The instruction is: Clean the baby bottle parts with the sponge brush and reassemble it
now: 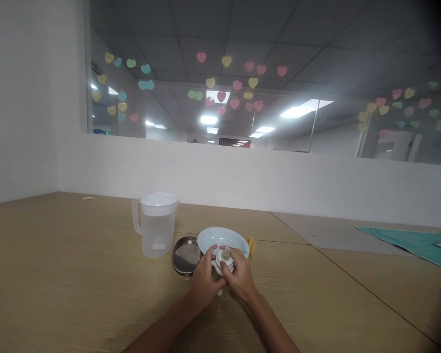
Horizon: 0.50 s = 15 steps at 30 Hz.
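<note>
Between my two hands is a baby bottle top (225, 264), with a white collar, a pale translucent teat and what looks like a white side handle. My left hand (205, 280) grips it from the left, while my right hand (239, 277) closes round its right side with the thumb at the front. The lower part is mostly hidden by my fingers, and a small white tip shows beneath them. Just beyond my hands lies a pale blue oval bowl (220, 235). A round metal tray (185, 256) sits beside my left hand, partly covered by it.
A translucent lidded pitcher (157, 233) stands left of the metal tray. Something yellow (252, 246) lies at the bowl's right edge. Farther right, a teal cloth (407, 242) rests on the table (88, 274). Behind rises a white wall (220, 171) with a window above.
</note>
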Each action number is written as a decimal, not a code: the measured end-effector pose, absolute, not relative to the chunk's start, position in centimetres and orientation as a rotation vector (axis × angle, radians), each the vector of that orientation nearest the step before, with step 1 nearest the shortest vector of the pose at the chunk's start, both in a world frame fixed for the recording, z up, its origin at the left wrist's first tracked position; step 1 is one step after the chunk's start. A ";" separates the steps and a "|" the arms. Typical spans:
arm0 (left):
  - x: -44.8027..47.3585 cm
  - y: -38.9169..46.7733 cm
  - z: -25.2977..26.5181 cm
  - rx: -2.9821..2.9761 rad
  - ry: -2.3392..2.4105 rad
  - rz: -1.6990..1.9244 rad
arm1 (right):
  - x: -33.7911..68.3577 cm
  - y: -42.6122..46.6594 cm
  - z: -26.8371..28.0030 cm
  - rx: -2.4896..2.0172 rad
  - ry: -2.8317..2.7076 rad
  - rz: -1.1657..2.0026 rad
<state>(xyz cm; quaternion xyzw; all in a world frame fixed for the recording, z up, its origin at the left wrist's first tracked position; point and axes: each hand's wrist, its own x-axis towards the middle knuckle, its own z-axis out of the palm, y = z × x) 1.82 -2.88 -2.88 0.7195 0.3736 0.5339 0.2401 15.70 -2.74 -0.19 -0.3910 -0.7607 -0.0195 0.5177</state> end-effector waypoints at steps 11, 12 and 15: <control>1.4 -2.6 -2.7 1.975 1.118 1.418 | 15.5 -2.6 1.0 -0.836 -1.288 0.251; 1.4 -2.6 -2.7 1.978 1.122 1.416 | 15.6 -2.4 1.1 -0.804 -1.199 0.308; 1.4 -2.6 -2.8 1.996 1.122 1.424 | 16.2 -2.2 1.8 -0.696 -0.937 0.422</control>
